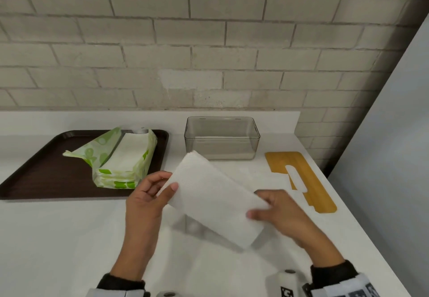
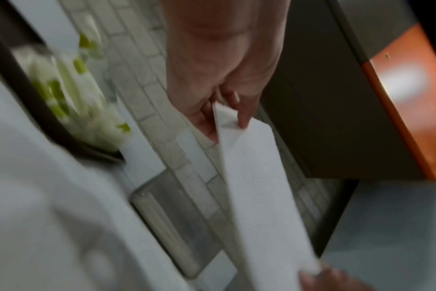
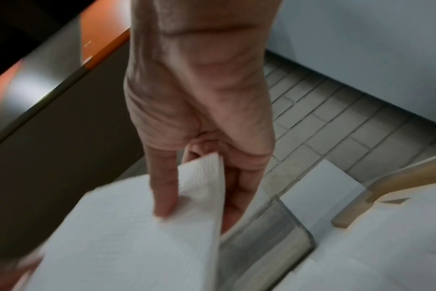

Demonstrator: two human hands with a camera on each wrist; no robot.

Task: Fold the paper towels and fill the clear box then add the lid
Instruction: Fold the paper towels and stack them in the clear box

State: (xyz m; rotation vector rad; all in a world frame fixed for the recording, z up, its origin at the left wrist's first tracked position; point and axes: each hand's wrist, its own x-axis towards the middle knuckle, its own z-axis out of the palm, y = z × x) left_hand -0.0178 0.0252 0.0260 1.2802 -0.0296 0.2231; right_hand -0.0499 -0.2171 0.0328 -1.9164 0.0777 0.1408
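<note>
Left hand (image 1: 148, 194) and right hand (image 1: 276, 210) each pinch one end of the folded paper towel (image 1: 216, 199), held between them above the bench (image 1: 58, 238).

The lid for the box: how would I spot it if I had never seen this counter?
Find the white counter under the brick wall. Right of the clear box, near the counter's right edge, the lid lies flat. It is the only yellow-brown board, with a long slot cut through it.

no text, label or number can be read anywhere here.
</note>
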